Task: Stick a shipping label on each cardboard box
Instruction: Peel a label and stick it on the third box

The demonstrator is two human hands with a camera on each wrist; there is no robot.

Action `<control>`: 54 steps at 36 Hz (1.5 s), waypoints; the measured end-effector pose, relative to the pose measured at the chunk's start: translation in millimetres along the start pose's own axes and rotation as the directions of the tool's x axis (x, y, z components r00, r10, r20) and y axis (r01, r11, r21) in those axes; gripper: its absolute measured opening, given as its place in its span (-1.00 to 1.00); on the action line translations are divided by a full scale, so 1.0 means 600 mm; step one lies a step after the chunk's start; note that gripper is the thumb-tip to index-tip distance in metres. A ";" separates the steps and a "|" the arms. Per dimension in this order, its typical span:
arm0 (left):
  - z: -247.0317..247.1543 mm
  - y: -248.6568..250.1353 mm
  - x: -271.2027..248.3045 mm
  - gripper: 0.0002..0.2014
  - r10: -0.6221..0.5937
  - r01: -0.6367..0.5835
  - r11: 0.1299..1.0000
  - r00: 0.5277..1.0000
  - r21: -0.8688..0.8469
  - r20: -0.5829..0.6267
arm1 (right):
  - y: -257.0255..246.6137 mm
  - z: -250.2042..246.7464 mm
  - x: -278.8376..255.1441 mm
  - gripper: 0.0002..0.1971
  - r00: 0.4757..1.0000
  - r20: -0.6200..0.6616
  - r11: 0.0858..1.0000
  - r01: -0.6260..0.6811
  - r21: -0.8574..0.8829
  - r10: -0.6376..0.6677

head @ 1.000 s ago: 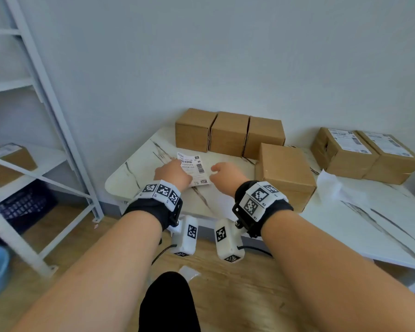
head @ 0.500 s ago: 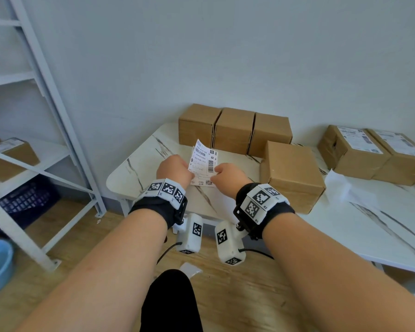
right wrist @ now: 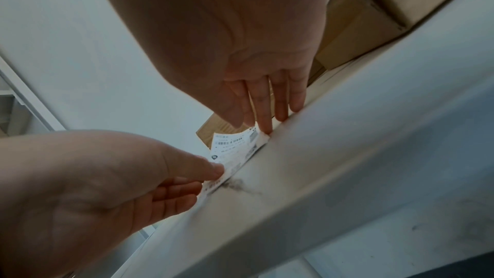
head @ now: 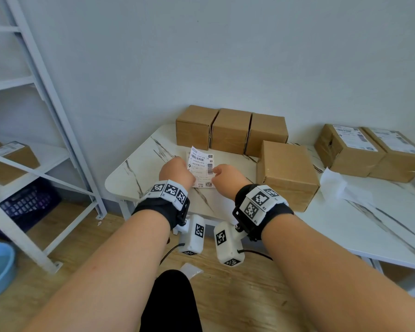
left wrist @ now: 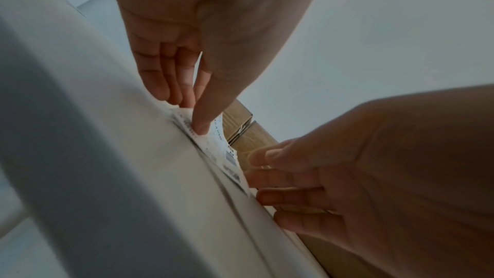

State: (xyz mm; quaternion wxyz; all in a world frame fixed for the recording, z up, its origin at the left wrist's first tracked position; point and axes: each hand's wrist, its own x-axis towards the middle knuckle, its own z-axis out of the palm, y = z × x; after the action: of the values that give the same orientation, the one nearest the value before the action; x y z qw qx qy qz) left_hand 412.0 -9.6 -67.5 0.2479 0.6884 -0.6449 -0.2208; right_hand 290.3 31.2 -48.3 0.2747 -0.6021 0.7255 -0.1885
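1. Head view. Left hand and right hand hold one shipping label between them, low over the marble-patterned table. Printed face up, far corner curling upward. Judgement: two-handed hold keeps the sheet taut, probably to start peeling the backing.
2. Head view, surroundings. Beyond the hands, three bare cardboard boxes stand in a row against the grey wall; a larger bare box sits just right of the right hand. Further right, two labelled boxes. Left of the left hand, a white shelf rack. Wood floor below.
3. Left wrist view. Left thumb presses onto the label's edge, fingers curled beneath it: a pinch. Right hand's fingers lie nearly straight at the opposite edge.
4. Right wrist view. Right fingers point down, tips on the label's far corner at the tabletop; thumb close by. Grip looks like a light pinch, not fully clear.
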 end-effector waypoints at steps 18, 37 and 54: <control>-0.028 0.002 0.004 -0.85 0.066 -0.087 0.972 0.992 -0.218 -0.104 | 0.000 -0.030 -0.021 -0.64 0.999 -0.034 0.995 0.038 0.089 -0.035; -0.040 0.160 -0.066 -0.88 0.209 -0.151 0.724 0.978 -0.673 0.005 | 0.055 -0.193 -0.072 -0.63 0.841 -0.540 0.822 0.283 0.495 0.036; 0.018 0.283 -0.101 -0.81 0.476 -0.385 0.746 0.879 -0.543 0.032 | 0.181 -0.242 -0.103 -0.93 0.829 -0.558 0.791 0.314 0.525 0.040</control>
State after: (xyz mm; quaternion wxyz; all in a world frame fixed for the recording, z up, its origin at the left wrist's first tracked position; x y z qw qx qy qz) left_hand 268.5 42.7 29.4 0.4139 0.4056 -0.7205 -0.3809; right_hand 123.5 105.4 9.5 0.2181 -0.4593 0.6280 -0.5891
